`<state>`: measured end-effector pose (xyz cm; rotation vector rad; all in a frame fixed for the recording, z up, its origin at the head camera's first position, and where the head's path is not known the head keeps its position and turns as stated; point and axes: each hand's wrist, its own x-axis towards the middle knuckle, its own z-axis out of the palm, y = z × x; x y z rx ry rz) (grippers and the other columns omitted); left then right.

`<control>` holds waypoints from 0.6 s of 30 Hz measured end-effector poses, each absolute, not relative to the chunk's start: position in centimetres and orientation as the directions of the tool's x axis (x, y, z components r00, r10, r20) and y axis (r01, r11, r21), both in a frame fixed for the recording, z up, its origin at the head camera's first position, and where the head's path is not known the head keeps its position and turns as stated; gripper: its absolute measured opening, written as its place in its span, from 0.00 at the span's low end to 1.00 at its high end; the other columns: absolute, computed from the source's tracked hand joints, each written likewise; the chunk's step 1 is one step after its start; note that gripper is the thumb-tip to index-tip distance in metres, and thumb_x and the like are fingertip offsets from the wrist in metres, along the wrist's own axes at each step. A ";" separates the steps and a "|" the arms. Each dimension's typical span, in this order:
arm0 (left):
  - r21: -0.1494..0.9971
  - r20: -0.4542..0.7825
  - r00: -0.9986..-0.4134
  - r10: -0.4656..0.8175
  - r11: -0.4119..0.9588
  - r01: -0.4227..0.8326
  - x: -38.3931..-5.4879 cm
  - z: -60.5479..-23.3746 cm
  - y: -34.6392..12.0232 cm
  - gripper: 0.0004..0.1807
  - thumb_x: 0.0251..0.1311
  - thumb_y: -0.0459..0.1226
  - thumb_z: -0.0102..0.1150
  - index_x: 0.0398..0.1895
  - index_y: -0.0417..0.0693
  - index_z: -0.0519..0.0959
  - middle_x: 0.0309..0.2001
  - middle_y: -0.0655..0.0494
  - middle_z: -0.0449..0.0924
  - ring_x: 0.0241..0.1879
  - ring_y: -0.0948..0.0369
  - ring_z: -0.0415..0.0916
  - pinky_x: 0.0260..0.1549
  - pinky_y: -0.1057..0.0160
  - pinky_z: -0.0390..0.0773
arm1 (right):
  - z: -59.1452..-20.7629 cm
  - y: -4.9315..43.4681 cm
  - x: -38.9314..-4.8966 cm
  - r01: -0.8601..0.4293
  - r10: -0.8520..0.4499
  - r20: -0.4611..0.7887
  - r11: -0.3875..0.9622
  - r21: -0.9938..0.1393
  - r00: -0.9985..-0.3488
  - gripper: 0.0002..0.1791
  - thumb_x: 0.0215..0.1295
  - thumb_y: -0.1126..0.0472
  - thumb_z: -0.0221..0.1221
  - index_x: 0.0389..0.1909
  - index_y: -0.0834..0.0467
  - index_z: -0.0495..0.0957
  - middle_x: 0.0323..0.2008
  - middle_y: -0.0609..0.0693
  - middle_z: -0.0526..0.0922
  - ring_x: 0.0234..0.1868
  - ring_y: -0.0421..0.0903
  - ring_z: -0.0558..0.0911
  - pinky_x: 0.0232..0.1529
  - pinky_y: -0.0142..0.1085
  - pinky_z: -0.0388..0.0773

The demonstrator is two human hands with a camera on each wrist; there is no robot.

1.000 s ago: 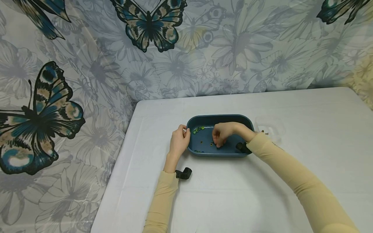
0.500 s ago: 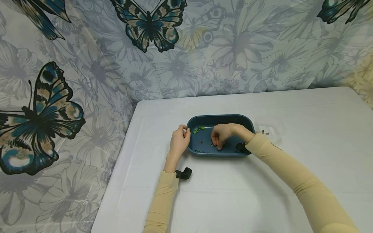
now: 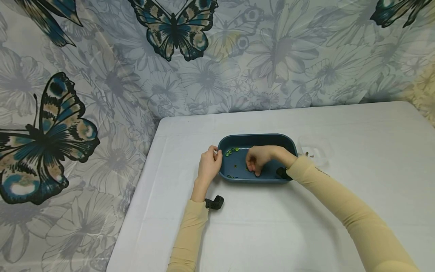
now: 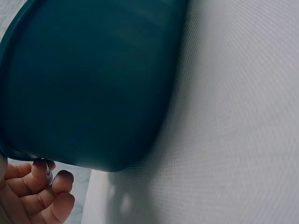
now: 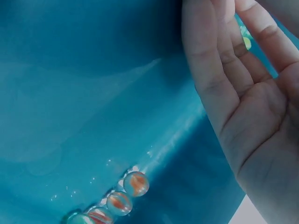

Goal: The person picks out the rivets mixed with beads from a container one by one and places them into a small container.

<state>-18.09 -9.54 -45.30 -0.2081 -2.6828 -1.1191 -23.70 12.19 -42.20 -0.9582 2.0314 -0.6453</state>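
A dark blue tray [image 3: 242, 141] lies on the white-covered table. My left hand [image 3: 209, 165] holds its left end; in the left wrist view the fingers [image 4: 37, 182] curl beside the rim. Inside the tray, my right hand [image 3: 261, 155] reaches down with bent fingers near the front wall. Its fingertips are out of sight in the right wrist view, so whether they pinch anything is unclear. Green marbles [image 3: 232, 152] form a curved row at the back left. Clear marbles with orange swirls [image 5: 120, 203] line up near the right palm [image 5: 254, 116], beside a greenish marble [image 5: 80, 219].
Right of the tray stands a clear plastic container [image 3: 317, 154] with a few small brownish pieces. Black cameras sit on the left wrist [image 3: 215, 202] and the right wrist [image 3: 282, 173]. A butterfly-patterned cloth [image 3: 204, 83] hangs behind the table [image 3: 258, 226].
The right hand's fingertips have shifted slightly right and toward the tray's front wall. My left hand and the tray stay in place.
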 end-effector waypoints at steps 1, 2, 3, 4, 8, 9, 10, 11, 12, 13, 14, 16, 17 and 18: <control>0.682 0.262 -0.964 0.044 0.698 0.217 -18.1 -45.3 -9.5 0.11 0.65 0.37 0.48 0.40 0.36 0.75 0.14 0.58 0.64 0.12 0.64 0.60 0.15 0.68 0.61 | -42.2 12.2 -23.7 -0.406 -0.805 -0.433 0.584 -0.703 -0.407 0.10 0.43 0.71 0.70 0.27 0.63 0.80 0.23 0.48 0.79 0.25 0.39 0.76 0.29 0.32 0.73; 0.682 0.263 -0.964 0.045 0.698 0.218 -18.1 -45.3 -9.5 0.11 0.65 0.37 0.48 0.40 0.36 0.75 0.14 0.58 0.64 0.12 0.64 0.60 0.15 0.68 0.61 | -42.2 12.2 -23.7 -0.407 -0.806 -0.432 0.582 -0.704 -0.405 0.10 0.43 0.71 0.71 0.27 0.63 0.80 0.23 0.48 0.79 0.25 0.39 0.76 0.29 0.32 0.73; 0.682 0.264 -0.963 0.045 0.697 0.220 -18.1 -45.3 -9.5 0.11 0.65 0.37 0.48 0.40 0.36 0.75 0.14 0.58 0.63 0.12 0.64 0.60 0.14 0.68 0.61 | -42.2 12.2 -23.7 -0.408 -0.808 -0.431 0.579 -0.706 -0.403 0.10 0.42 0.71 0.71 0.27 0.63 0.80 0.23 0.49 0.79 0.25 0.39 0.76 0.29 0.32 0.73; 0.682 0.265 -0.963 0.046 0.697 0.221 -18.1 -45.3 -9.5 0.11 0.66 0.37 0.48 0.40 0.36 0.75 0.14 0.58 0.63 0.12 0.64 0.60 0.14 0.68 0.61 | -42.2 12.2 -23.7 -0.409 -0.809 -0.429 0.577 -0.707 -0.401 0.10 0.42 0.71 0.71 0.27 0.63 0.80 0.23 0.49 0.79 0.25 0.39 0.76 0.29 0.32 0.73; 0.682 0.269 -0.962 0.050 0.695 0.227 -18.1 -45.3 -9.6 0.11 0.66 0.36 0.48 0.40 0.36 0.75 0.13 0.58 0.63 0.12 0.64 0.59 0.14 0.68 0.61 | -42.2 12.2 -23.6 -0.415 -0.817 -0.423 0.568 -0.711 -0.392 0.10 0.42 0.71 0.71 0.26 0.63 0.80 0.24 0.51 0.80 0.25 0.39 0.77 0.29 0.32 0.74; 0.682 0.271 -0.961 0.050 0.695 0.228 -18.0 -45.3 -9.6 0.11 0.66 0.36 0.48 0.40 0.36 0.75 0.13 0.58 0.63 0.12 0.64 0.59 0.14 0.68 0.61 | -42.2 12.2 -23.6 -0.416 -0.818 -0.422 0.566 -0.712 -0.390 0.10 0.42 0.71 0.71 0.26 0.63 0.80 0.24 0.51 0.80 0.25 0.39 0.77 0.29 0.32 0.74; 0.681 0.272 -0.961 0.051 0.695 0.230 -18.0 -45.3 -9.6 0.11 0.66 0.36 0.48 0.40 0.36 0.75 0.13 0.58 0.63 0.12 0.65 0.59 0.14 0.68 0.61 | -42.2 12.2 -23.6 -0.420 -0.821 -0.419 0.562 -0.712 -0.389 0.10 0.42 0.71 0.71 0.26 0.63 0.80 0.24 0.51 0.80 0.25 0.39 0.77 0.29 0.32 0.75; 0.680 0.274 -0.960 0.053 0.695 0.232 -18.0 -45.3 -9.6 0.11 0.66 0.36 0.48 0.40 0.36 0.75 0.13 0.59 0.63 0.12 0.65 0.59 0.14 0.68 0.61 | -42.3 12.2 -23.6 -0.423 -0.822 -0.416 0.560 -0.712 -0.388 0.10 0.42 0.72 0.71 0.26 0.63 0.80 0.24 0.51 0.80 0.25 0.39 0.77 0.29 0.32 0.75; 0.680 0.275 -0.960 0.053 0.695 0.233 -18.1 -45.4 -9.6 0.11 0.66 0.36 0.48 0.40 0.36 0.75 0.13 0.59 0.63 0.11 0.65 0.59 0.14 0.68 0.61 | -42.3 12.2 -23.6 -0.425 -0.824 -0.414 0.558 -0.713 -0.387 0.10 0.42 0.72 0.71 0.26 0.63 0.80 0.24 0.51 0.81 0.25 0.39 0.77 0.29 0.32 0.75; 0.680 0.276 -0.960 0.054 0.695 0.235 -18.1 -45.3 -9.6 0.11 0.66 0.36 0.48 0.40 0.36 0.75 0.13 0.59 0.63 0.11 0.65 0.59 0.14 0.68 0.61 | -42.3 12.2 -23.6 -0.427 -0.825 -0.412 0.556 -0.714 -0.386 0.10 0.41 0.72 0.70 0.26 0.63 0.80 0.23 0.51 0.81 0.24 0.39 0.77 0.29 0.32 0.75; 0.679 0.278 -0.959 0.054 0.695 0.236 -18.1 -45.3 -9.6 0.11 0.66 0.36 0.48 0.40 0.36 0.75 0.13 0.59 0.63 0.11 0.65 0.59 0.14 0.68 0.61 | -42.3 12.1 -23.6 -0.429 -0.827 -0.410 0.553 -0.714 -0.384 0.10 0.41 0.72 0.70 0.25 0.63 0.81 0.23 0.50 0.81 0.24 0.39 0.77 0.29 0.31 0.75; 0.679 0.280 -0.959 0.055 0.695 0.238 -18.1 -45.3 -9.6 0.11 0.66 0.36 0.48 0.39 0.36 0.75 0.13 0.59 0.64 0.11 0.65 0.59 0.14 0.68 0.61 | -42.4 12.2 -23.6 -0.436 -0.831 -0.404 0.548 -0.714 -0.381 0.10 0.41 0.73 0.70 0.25 0.62 0.81 0.23 0.50 0.80 0.24 0.38 0.77 0.29 0.31 0.75; 0.679 0.280 -0.958 0.055 0.695 0.238 -18.1 -45.3 -9.5 0.11 0.66 0.36 0.48 0.39 0.36 0.75 0.13 0.59 0.64 0.11 0.65 0.59 0.14 0.68 0.61 | -42.4 12.1 -23.6 -0.437 -0.831 -0.405 0.548 -0.713 -0.381 0.10 0.41 0.73 0.71 0.25 0.62 0.81 0.23 0.50 0.81 0.24 0.38 0.77 0.29 0.31 0.74; 0.679 0.279 -0.959 0.055 0.694 0.237 -18.1 -45.3 -9.5 0.11 0.66 0.36 0.48 0.39 0.36 0.75 0.13 0.59 0.64 0.11 0.65 0.59 0.14 0.68 0.61 | -42.4 12.1 -23.6 -0.440 -0.832 -0.404 0.547 -0.713 -0.380 0.10 0.41 0.72 0.71 0.25 0.62 0.81 0.23 0.49 0.80 0.24 0.38 0.77 0.29 0.31 0.74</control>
